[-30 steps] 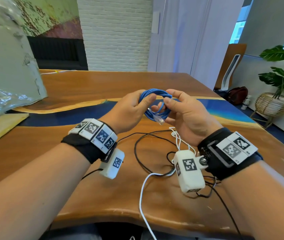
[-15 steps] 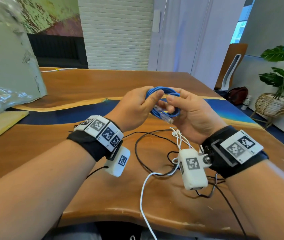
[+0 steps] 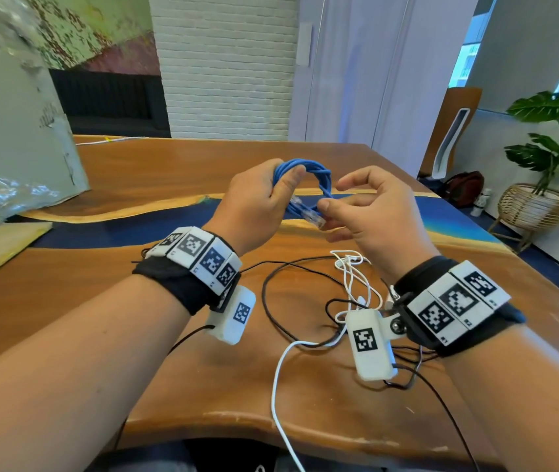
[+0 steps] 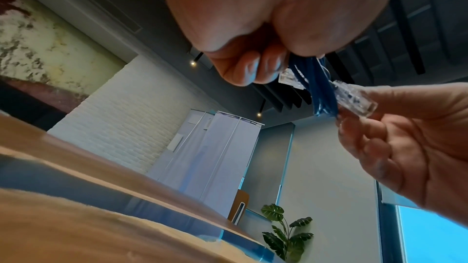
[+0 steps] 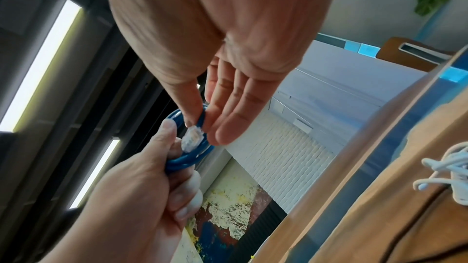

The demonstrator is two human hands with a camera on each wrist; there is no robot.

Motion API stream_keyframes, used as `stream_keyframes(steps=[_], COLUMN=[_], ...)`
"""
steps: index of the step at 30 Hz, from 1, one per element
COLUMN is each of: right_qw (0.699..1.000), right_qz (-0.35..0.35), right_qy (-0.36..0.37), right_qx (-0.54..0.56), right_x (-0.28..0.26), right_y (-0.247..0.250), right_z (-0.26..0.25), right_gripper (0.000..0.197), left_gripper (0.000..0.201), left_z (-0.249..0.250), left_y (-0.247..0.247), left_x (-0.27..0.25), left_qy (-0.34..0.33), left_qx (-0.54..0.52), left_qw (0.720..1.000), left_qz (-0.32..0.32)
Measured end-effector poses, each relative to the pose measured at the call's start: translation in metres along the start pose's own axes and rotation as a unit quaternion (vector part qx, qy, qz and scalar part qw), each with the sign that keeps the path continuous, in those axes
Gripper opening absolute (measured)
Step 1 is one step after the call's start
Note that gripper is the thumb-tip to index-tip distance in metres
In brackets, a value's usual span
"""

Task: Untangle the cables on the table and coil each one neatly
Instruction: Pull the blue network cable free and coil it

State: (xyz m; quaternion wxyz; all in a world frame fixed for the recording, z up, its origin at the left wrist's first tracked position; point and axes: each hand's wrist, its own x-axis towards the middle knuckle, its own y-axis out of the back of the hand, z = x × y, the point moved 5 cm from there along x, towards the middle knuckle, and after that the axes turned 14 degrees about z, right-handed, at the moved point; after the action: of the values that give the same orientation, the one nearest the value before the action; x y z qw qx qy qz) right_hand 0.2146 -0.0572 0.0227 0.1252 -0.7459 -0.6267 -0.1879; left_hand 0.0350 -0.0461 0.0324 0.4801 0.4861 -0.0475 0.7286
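- Two hands at frame centre: left hand (image 3: 257, 202) grips the blue cable (image 3: 308, 185) coil; right hand (image 3: 370, 206) pinches its clear plug (image 3: 315, 219).
- A slack pinch may let the coil spring apart.

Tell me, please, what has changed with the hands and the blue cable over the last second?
The right hand has opened, its fingers spreading off the blue cable; only thumb and fingertip stay at the clear plug. The left hand still grips the coil. The white cable and black cable lie unmoved.

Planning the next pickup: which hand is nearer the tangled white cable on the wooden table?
Right. The right hand hangs just above the tangled white cable; the left hand is farther left, gripping the blue cable coil.
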Motion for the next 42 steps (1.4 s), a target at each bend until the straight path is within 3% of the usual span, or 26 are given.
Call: stream_keyframes(steps=[5, 13, 16, 21, 25, 30, 35, 42], right_qw=[0.998, 0.987, 0.986, 0.993, 0.997, 0.996, 0.997, 0.998], right_qz=[-0.026, -0.111, -0.127, -0.066, -0.039, -0.077, -0.066, -0.055], right_qy=[0.045, 0.078, 0.064, 0.068, 0.038, -0.033, -0.027, -0.013], right_qx=[-0.024, -0.09, -0.092, -0.073, -0.046, 0.037, 0.009, -0.039], right_x=[0.004, 0.008, 0.006, 0.002, 0.002, 0.001, 0.004, 0.005], right_y=[-0.004, -0.006, -0.005, -0.004, -0.003, -0.009, -0.007, -0.011], right_z=[-0.004, -0.01, -0.006, 0.002, 0.003, 0.003, 0.006, 0.007], right_gripper=[0.015, 0.017, 0.018, 0.016, 0.015, 0.018, 0.019, 0.017], left_gripper=[0.043, 0.044, 0.043, 0.055, 0.044, 0.042, 0.036, 0.019], left_z=[-0.01, -0.02, -0.019, -0.015, -0.011, -0.005, -0.015, -0.024], left_y=[-0.002, -0.012, -0.013, -0.007, -0.004, -0.003, 0.004, 0.017], left_x=[0.003, -0.003, -0.003, -0.001, -0.005, -0.007, -0.008, -0.003], left_qy=[0.084, 0.221, 0.218, 0.177, 0.206, 0.197, 0.192, 0.168], left_qx=[-0.073, -0.197, -0.187, -0.141, -0.203, -0.215, -0.183, -0.117], left_qw=[0.994, 0.954, 0.956, 0.973, 0.956, 0.952, 0.957, 0.975], left_qz=[0.004, -0.042, -0.063, -0.04, -0.056, -0.097, -0.115, -0.086])
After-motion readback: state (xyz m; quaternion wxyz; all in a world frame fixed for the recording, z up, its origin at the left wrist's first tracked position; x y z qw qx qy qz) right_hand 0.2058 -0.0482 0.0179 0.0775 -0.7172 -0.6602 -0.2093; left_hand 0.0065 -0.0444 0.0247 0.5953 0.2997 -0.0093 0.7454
